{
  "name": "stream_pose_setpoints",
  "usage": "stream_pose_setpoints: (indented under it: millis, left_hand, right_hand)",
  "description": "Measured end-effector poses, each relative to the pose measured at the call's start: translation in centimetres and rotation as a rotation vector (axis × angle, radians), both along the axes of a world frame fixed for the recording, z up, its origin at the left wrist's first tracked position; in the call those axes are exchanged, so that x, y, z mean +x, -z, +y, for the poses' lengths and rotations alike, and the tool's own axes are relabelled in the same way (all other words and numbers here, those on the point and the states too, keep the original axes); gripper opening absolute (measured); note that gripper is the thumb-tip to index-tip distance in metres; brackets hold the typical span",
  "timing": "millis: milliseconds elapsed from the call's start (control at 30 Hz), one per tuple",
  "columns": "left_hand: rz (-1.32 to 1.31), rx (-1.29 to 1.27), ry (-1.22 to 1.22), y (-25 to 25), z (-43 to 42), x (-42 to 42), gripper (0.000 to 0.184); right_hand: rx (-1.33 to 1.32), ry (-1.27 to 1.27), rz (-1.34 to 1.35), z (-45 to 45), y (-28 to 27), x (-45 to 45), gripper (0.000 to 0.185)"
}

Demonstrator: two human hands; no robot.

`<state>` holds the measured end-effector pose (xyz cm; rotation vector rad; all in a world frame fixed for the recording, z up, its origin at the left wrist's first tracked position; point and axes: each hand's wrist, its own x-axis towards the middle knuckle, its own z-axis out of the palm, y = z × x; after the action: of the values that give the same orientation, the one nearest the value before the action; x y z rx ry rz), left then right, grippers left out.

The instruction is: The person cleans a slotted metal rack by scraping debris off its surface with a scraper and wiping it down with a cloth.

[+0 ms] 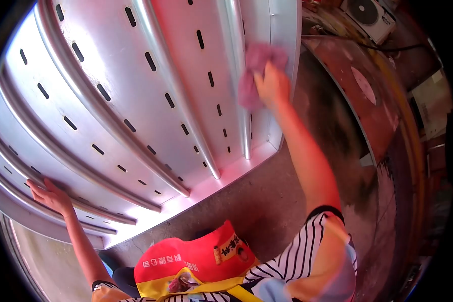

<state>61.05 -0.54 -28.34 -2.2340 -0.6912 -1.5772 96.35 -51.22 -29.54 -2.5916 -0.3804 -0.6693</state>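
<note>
Glossy metal panel (118, 50), matt cloth (259, 55)

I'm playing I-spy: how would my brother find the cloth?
Find the big silvery slotted panel, then its upper right. There, the right hand holds a crumpled cloth. It's soft and pinkish, unlike the shiny metal bar beside it.

White glare blooms on the upper left of the metal panel (118, 38), with pinkish-red tints towards its middle and lower lip. The floor (251, 196) lies dim. The right hand (276, 86) and cloth (250, 90) blur; wide-lens distortion bows the rods (80, 89), and black vignetting swallows the corners.
</note>
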Motion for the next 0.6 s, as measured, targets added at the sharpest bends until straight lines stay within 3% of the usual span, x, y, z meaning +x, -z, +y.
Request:
stream_pose_setpoints:
  millis: [67, 167, 267, 333, 400, 500, 600]
  left_hand:
    - [-0.001, 0.008, -0.007, 0.0, 0.4, 0.0, 0.058]
    - [0.004, -0.004, -0.004, 0.2, 0.5, 0.1, 0.060]
    - [0.012, -0.010, 0.016, 0.0, -0.3, 0.3, 0.060]
    - [0.009, -0.008, 0.003, 0.0, -0.4, 0.5, 0.060]
    - [0.018, 0.000, -0.007, 0.0, -0.3, 0.4, 0.060]
    - [0.023, -0.043, -0.024, 0.1, 0.2, 0.5, 0.061]
    - [0.071, -0.022, -0.023, 0.0, -0.4, 0.3, 0.062]
  right_hand:
    - [-0.169, -0.060, 0.243, -3.0, 3.5, -3.0, 0.038]
    - [-0.082, -0.070, 0.188, -3.7, 3.8, -3.4, 0.042]
    - [-0.053, -0.072, 0.115, -1.9, -0.1, -1.1, 0.049]
    - [0.214, -0.156, -0.143, -0.7, -2.7, 0.7, 0.052]
    - [0.116, -0.186, -0.234, 1.4, -7.6, 3.2, 0.051]
    - [0.200, -0.270, -0.470, 2.9, -13.5, 5.5, 0.043]
    - [0.241, -0.203, -0.762, 4.1, -9.1, 7.3, 0.047]
